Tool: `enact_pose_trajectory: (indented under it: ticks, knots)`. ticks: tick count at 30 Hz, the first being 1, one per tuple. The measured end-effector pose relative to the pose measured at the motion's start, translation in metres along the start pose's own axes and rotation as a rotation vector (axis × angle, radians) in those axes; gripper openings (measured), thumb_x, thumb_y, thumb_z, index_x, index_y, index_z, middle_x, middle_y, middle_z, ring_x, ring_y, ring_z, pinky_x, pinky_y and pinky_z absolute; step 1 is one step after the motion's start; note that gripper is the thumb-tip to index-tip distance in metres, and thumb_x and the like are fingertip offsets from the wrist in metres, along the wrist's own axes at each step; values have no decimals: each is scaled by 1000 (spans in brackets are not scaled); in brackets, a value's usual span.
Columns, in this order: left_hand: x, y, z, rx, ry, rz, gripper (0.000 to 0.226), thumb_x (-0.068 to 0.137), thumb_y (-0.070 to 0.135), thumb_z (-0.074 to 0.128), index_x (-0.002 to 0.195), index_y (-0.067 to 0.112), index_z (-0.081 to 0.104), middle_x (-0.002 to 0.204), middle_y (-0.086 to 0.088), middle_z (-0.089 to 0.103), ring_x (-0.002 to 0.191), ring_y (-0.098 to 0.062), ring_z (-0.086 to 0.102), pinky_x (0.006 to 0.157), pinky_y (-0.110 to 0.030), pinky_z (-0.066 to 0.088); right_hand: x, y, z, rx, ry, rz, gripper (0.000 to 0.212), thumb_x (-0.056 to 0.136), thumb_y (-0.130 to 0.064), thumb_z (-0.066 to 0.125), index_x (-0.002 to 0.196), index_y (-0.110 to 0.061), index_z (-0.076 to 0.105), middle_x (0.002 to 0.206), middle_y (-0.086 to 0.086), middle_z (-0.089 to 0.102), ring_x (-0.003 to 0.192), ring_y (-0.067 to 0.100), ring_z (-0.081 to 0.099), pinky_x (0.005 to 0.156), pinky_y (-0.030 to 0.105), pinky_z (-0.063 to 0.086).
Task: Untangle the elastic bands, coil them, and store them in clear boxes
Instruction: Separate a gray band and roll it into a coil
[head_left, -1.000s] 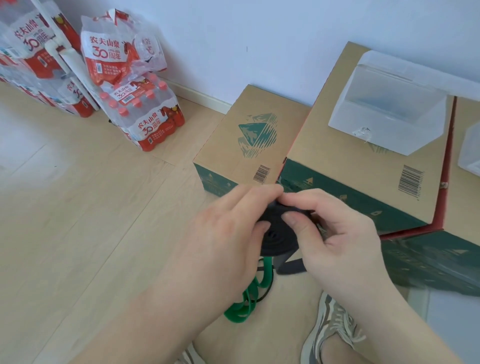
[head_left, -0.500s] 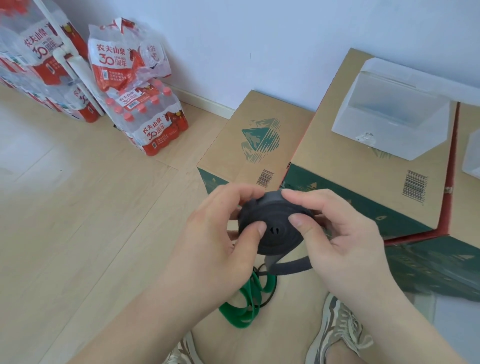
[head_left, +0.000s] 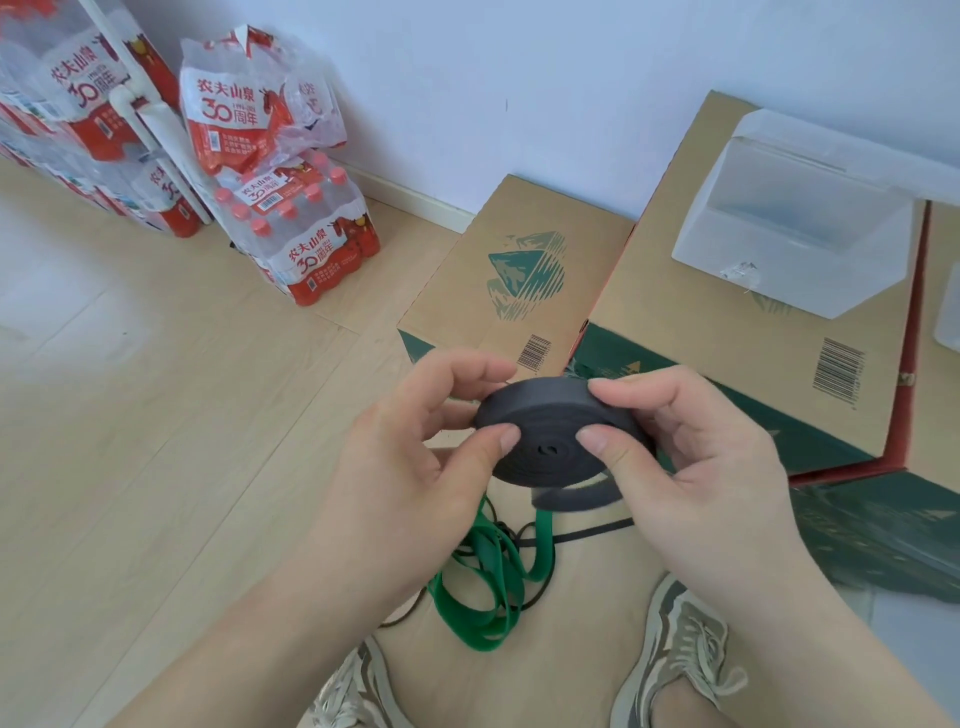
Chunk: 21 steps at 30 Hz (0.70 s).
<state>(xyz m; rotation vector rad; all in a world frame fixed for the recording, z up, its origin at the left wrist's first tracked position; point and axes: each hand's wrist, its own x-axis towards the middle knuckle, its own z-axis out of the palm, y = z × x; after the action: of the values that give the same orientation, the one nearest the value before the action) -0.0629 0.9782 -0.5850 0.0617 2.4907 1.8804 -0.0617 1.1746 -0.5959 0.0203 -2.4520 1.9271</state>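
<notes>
At the bottom of the frame I see two grey sneakers (head_left: 675, 670) and, between them on the floor, a loose green band (head_left: 493, 587) tangled with a thin black cord (head_left: 587, 532). Just above, at centre, my left hand (head_left: 410, 483) and right hand (head_left: 691, 467) both pinch a coiled black band (head_left: 550, 431), thumbs on its flat face and fingers over the rim, a short tail hanging below it. Beyond stand cardboard boxes (head_left: 701, 312); a clear box (head_left: 795, 218) sits open on one at upper right, water-bottle packs (head_left: 291, 208) at upper left.
</notes>
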Motion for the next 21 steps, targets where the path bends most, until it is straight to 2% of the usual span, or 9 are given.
enact_pose_trajectory:
  ticks: [3,4,6,9,11,15,18,21]
  knots:
    - [-2,-2,1,264,-65,151,45,92,6,71,123,37,61,115,24,66,112,-1,65,85,-19,57,-1,4,5,-139,-42,-60,28,92,-2,73,101,-29,71,102,-14,73,104,8,69,85,14,52]
    - [-4,-2,2,369,-88,215,46,91,11,71,127,36,58,119,24,64,113,3,63,89,-18,54,-1,5,7,-202,-61,-108,25,92,-3,71,102,-26,71,101,-13,71,103,8,67,85,11,49]
    - [-5,-2,3,452,-124,274,45,91,11,70,126,36,57,118,22,63,107,6,61,89,-18,52,-3,6,10,-263,-92,-164,25,91,-5,69,103,-27,71,100,-13,70,102,7,66,85,8,45]
    - [-3,-5,2,393,-114,258,42,93,5,65,124,33,60,115,16,60,107,-8,62,84,-34,58,-3,5,10,-115,-63,-44,39,86,-8,79,104,-40,65,100,-15,74,101,9,71,86,18,54]
    - [-3,-8,1,321,-94,229,41,94,2,62,123,30,63,115,12,57,108,-14,62,80,-37,60,-1,4,6,-67,-7,-38,35,82,-14,81,100,-39,66,100,-12,75,101,13,71,84,26,58]
    - [-3,-9,1,141,-45,109,48,95,-6,62,117,35,65,114,8,61,110,-15,61,72,-30,62,3,3,1,-83,-4,-133,17,92,-16,70,104,-27,76,105,-11,74,110,15,69,90,26,57]
    - [-3,-9,2,57,-58,19,50,93,-7,64,112,39,66,113,9,65,109,-15,61,71,-27,62,4,5,2,-91,-9,-145,18,94,-9,68,103,-21,77,104,-13,72,110,15,68,87,28,58]
    - [-4,-8,5,-12,-84,-41,40,93,-2,69,108,36,68,107,6,69,103,-17,65,70,-26,62,4,10,0,-117,3,-156,23,91,1,70,100,-19,78,99,-9,72,105,19,68,87,27,55]
